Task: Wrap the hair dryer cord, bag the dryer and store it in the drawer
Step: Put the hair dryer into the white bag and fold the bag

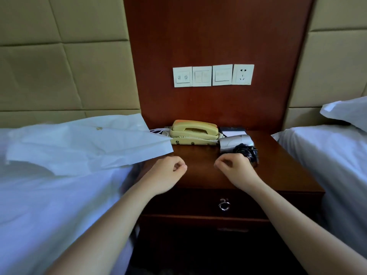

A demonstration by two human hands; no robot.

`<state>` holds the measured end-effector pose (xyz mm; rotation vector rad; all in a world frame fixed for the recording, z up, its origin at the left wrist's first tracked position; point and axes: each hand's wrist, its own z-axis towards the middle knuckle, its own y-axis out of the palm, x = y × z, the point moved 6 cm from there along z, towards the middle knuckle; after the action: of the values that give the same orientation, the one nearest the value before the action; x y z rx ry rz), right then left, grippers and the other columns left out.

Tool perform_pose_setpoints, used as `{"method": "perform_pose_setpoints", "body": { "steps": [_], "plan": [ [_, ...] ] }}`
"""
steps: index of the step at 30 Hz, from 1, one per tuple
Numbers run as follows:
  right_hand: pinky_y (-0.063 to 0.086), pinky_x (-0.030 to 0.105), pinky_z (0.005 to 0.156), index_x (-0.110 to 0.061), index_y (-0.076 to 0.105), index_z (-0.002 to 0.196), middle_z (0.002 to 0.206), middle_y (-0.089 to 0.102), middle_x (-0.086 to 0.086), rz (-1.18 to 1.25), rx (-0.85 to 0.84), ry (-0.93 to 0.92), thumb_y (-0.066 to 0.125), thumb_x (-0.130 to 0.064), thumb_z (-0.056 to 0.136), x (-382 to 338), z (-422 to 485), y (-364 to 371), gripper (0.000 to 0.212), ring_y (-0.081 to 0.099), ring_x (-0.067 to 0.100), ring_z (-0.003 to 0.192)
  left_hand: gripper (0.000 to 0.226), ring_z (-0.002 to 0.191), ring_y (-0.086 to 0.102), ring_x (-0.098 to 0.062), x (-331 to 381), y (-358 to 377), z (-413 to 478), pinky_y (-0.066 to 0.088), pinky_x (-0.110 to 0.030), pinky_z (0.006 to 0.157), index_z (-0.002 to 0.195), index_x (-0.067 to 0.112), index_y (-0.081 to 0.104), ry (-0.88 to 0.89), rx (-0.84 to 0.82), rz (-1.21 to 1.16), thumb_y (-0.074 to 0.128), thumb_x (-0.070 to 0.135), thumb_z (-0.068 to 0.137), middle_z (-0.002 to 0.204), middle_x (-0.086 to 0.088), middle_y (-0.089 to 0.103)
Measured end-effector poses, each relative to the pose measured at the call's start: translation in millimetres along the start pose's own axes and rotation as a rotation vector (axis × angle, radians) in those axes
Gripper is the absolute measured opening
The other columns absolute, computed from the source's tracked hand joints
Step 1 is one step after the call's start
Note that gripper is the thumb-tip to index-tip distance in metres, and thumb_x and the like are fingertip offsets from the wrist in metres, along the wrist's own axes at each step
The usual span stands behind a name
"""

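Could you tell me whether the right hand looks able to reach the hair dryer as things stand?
Probably yes: the right hand is just in front of the hair dryer and its bundled cord, with nothing between them; the telephone lies clear to the left.

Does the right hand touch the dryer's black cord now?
Cannot tell. In the head view the right hand covers the near edge of the cord, so no gap shows, yet the hand may just be in front of it.
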<state>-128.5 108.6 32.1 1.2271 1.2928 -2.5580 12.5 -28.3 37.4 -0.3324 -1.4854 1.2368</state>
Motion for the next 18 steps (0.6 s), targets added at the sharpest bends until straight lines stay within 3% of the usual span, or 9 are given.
{"method": "perform_pose_setpoints", "body": {
  "steps": [3,9,11,12,15,18],
  "plan": [
    [0.034,0.01,0.042,-0.016,0.069,0.074,0.066,0.065,-0.005,0.049,-0.069,0.038,0.055,-0.018,0.089,-17,26,20,0.021,0.052,0.001,0.047,0.025,0.11,0.056,-0.019,-22,-25,6,0.043,-0.033,0.096,0.11,0.017,0.063,-0.004,0.062,0.107,0.051,0.03,0.093,0.115,-0.002,0.064],
    [0.041,0.024,0.058,-0.006,0.069,0.071,0.07,0.067,0.009,0.131,-0.156,0.171,0.054,-0.018,0.087,-28,86,69,0.025,0.054,0.018,0.063,0.045,0.131,0.04,-0.021,-70,-64,33,0.031,-0.033,0.106,0.132,0.017,0.048,-0.043,0.135,0.346,0.052,0.037,0.092,0.143,-0.001,0.044],
    [0.036,0.026,0.061,0.002,0.062,0.071,0.068,0.055,0.013,0.15,-0.179,0.207,0.055,-0.018,0.087,-32,103,83,0.026,0.047,0.021,0.065,0.054,0.138,0.03,-0.021,-89,-76,40,0.026,-0.034,0.108,0.14,0.019,0.037,-0.085,0.154,0.476,0.049,0.041,0.092,0.151,-0.001,0.032],
    [0.032,0.026,0.061,-0.003,0.057,0.071,0.067,0.047,0.011,0.145,-0.189,0.217,0.054,-0.018,0.087,-36,109,90,0.022,0.042,0.02,0.065,0.059,0.142,0.023,-0.021,-100,-81,42,0.021,-0.035,0.111,0.144,0.02,0.03,-0.113,0.168,0.532,0.047,0.043,0.092,0.155,-0.002,0.024],
    [0.031,0.027,0.063,-0.011,0.056,0.082,0.076,0.046,0.009,0.129,-0.183,0.251,0.053,-0.02,0.088,-43,128,110,0.011,0.042,0.02,0.072,0.069,0.147,0.005,-0.024,-131,-91,46,0.011,-0.041,0.115,0.15,0.024,0.014,-0.181,0.226,0.636,0.045,0.047,0.093,0.16,-0.004,0.008],
    [0.03,0.028,0.07,0.001,0.061,0.099,0.085,0.048,0.009,0.167,-0.185,0.312,0.052,-0.022,0.088,-41,143,128,0.027,0.046,0.02,0.077,0.073,0.148,0.0,-0.024,-158,-93,48,0.008,-0.044,0.115,0.151,0.024,0.007,-0.246,0.252,0.676,0.042,0.051,0.093,0.161,-0.004,0.004]
  ]
}}
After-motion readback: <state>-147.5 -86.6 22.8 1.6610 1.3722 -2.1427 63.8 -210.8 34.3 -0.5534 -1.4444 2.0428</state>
